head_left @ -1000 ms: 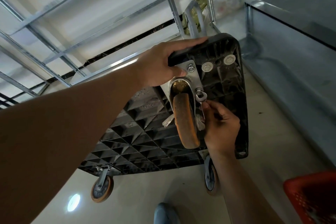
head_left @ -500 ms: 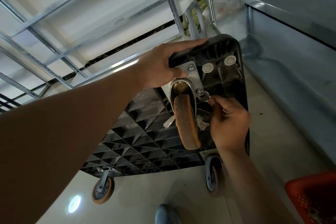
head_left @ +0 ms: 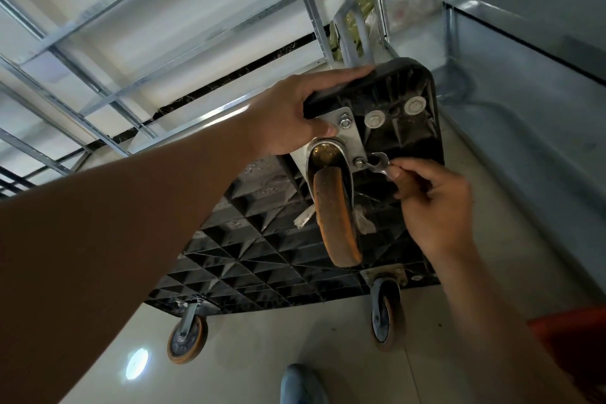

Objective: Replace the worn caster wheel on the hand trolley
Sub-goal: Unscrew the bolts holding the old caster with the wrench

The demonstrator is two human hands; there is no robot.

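Glossy pale floor [head_left: 262, 354], galvanised shelving behind. Trolley [head_left: 262, 256] tipped on edge, black ribbed plastic underside showing. Worn orange caster [head_left: 337, 216] on steel plate at deck's 1 o'clock corner. Left hand [head_left: 295, 115] grips deck edge. Right hand [head_left: 433, 203] pinches small wrench [head_left: 380, 166], jaw now beside the plate nut; half a second ago it sat lower, on it.
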